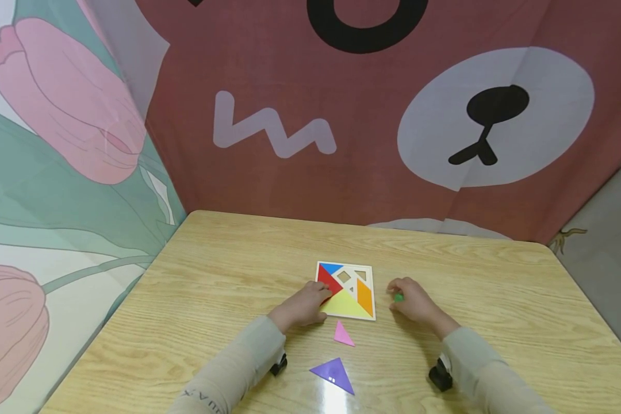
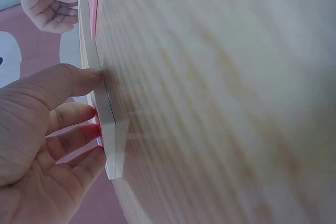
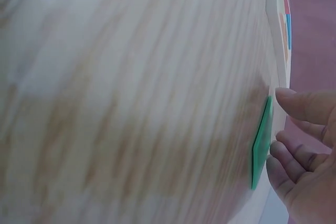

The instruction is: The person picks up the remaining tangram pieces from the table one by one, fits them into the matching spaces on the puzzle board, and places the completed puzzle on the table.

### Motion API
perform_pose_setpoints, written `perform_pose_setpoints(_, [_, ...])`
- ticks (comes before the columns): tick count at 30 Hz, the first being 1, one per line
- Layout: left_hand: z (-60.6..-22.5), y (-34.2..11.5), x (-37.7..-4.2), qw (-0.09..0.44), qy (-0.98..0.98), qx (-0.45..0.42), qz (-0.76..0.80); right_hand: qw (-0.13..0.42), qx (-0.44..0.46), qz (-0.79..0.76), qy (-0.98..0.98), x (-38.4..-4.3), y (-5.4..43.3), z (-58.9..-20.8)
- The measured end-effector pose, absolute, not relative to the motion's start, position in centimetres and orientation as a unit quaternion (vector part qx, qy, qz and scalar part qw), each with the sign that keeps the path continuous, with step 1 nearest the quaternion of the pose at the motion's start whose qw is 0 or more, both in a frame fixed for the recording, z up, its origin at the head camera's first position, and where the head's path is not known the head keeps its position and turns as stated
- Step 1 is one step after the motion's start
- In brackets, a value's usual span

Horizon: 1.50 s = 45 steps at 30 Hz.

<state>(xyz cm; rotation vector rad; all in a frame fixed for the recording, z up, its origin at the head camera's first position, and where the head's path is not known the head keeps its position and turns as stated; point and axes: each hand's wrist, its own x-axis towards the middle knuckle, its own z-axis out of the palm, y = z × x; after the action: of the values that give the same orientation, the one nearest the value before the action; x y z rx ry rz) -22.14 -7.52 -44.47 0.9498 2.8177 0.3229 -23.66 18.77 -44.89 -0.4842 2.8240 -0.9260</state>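
A white-framed tangram board [image 1: 374, 293] lies on the table, with red, blue, yellow and orange pieces set in it. My left hand [image 1: 304, 305] holds its left side: the thumb is against the edge of the frame, and the fingertips rest on the red triangle [image 1: 328, 280]. To the right of the board, my right hand [image 1: 416, 300] is over a flat green piece [image 3: 262, 142] lying on the table. Its thumb and fingers are spread around that piece, the fingertips close to it; contact is unclear. The green piece's full shape is partly hidden.
A pink triangle [image 1: 343, 334] lies just below the board, and a larger purple triangle [image 1: 335, 375] lies closer to me. Bare wood tabletop [image 1: 227, 259] extends around them. A printed curtain [image 1: 269, 190] hangs behind the table's far edge.
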Motion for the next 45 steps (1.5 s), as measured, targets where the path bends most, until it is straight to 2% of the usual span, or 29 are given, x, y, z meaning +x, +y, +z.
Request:
perform_pose_setpoints(30, [-44.5, -7.5, -22.1, 0.074, 0.94, 0.318, 0.101, 0.105, -0.106, -0.277, 0.949, -23.2, 20.0, -44.7])
perform_pose_setpoints(45, [-44.5, -7.5, -22.0, 0.095, 0.941, 0.303, 0.114, 0.108, -0.092, -0.281, 0.949, -23.7, 20.1, -45.1])
